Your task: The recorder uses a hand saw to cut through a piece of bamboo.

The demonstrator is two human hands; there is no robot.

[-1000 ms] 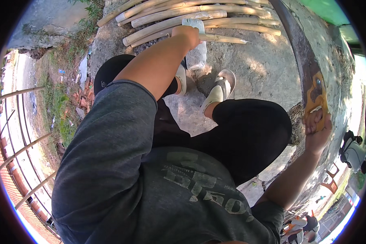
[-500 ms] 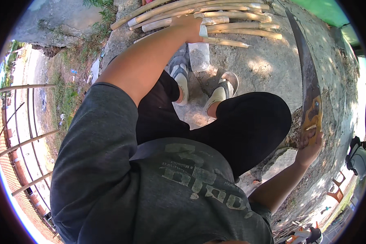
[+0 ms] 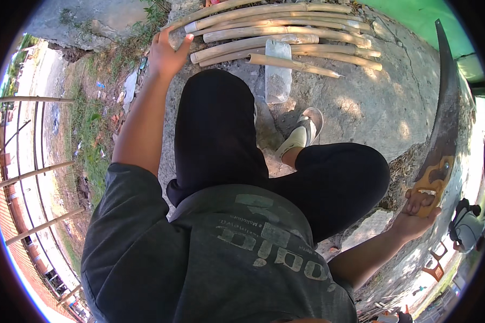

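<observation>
My right hand (image 3: 416, 218) is wrapped round the yellowish wooden handle of a handsaw (image 3: 446, 102), whose long dark blade points away from me at the right. At the far left, my left hand (image 3: 168, 56) has its thumb and fingers apart, beside the left end of the farthest bamboo pole (image 3: 221, 9). Whether its fingertips touch that pole I cannot tell. Several pale bamboo poles lie side by side across the ground ahead. The nearest, a shorter bamboo piece (image 3: 296, 65), rests across a pale rectangular block (image 3: 278, 86).
Cracked concrete ground (image 3: 355, 107) spreads under the poles. My sandalled foot (image 3: 302, 132) stands close to the block. Grass and litter (image 3: 94, 113) border the left, with a pole railing (image 3: 35, 177) beyond. A green surface (image 3: 409, 21) stands at the far right.
My left hand has left the bamboo near the block and moved left to the pole ends. The saw has swung outward to the right in my right hand. My left knee has risen.
</observation>
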